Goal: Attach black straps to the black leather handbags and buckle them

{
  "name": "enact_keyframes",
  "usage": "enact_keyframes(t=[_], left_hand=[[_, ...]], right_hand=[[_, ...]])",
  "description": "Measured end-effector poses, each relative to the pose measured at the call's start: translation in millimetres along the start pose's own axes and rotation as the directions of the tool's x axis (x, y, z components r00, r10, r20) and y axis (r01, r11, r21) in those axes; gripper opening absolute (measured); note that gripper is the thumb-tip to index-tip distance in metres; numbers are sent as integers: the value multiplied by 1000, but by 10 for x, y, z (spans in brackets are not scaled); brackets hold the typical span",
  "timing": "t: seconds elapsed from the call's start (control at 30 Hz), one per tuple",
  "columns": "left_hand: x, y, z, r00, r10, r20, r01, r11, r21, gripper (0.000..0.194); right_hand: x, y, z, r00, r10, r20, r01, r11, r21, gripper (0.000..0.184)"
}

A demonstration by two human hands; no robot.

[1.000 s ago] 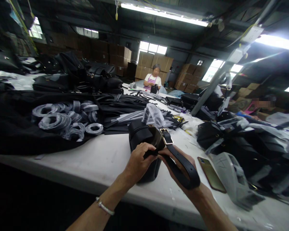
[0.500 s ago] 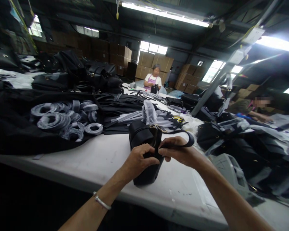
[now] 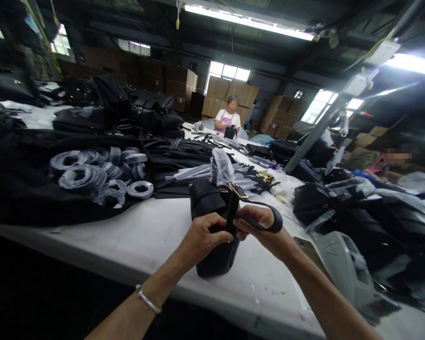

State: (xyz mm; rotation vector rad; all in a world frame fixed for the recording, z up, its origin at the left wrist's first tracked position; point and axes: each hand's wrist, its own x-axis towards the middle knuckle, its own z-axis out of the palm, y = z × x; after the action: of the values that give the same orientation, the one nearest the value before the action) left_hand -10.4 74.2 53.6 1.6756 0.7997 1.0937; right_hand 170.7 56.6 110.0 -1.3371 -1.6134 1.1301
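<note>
Bag (image 3: 208,200) — behind left grip (image 3: 204,233); strap (image 3: 277,219) — in right grip (image 3: 268,240).

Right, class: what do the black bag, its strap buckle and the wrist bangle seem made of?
Black bag: probably leather or imitation leather, smooth with a soft sheen.
Strap buckle: likely metal, gold-toned and glinting.
Bangle: perhaps metal, silvery and shiny; which metal, I can't tell.

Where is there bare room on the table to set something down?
The white table shows two bare patches: a wide one left of the black bag, between the black cloth and left forearm; a smaller, speckled one between the bag and right forearm. Beyond the bag, strips crowd the table; on the right, piled black bags do.
</note>
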Motion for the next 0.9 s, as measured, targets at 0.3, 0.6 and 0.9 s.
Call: enact_keyframes(t=[0.3,0.6,0.9], left_hand=[[-25,-12,35,994,-105,29,107,992,-73,9],[48,-58,-1,982,-183,44,187,973,-133,11],[82,-170,22,979,-205,24,204,944,-260,20]], right_hand=[[99,18,-98,979,73,191,-74,997,-1,30],[119,-118,58,993,113,-36,-118,916,-384,15],[165,-4,90,994,109,-2,-104,939,-328,19]])
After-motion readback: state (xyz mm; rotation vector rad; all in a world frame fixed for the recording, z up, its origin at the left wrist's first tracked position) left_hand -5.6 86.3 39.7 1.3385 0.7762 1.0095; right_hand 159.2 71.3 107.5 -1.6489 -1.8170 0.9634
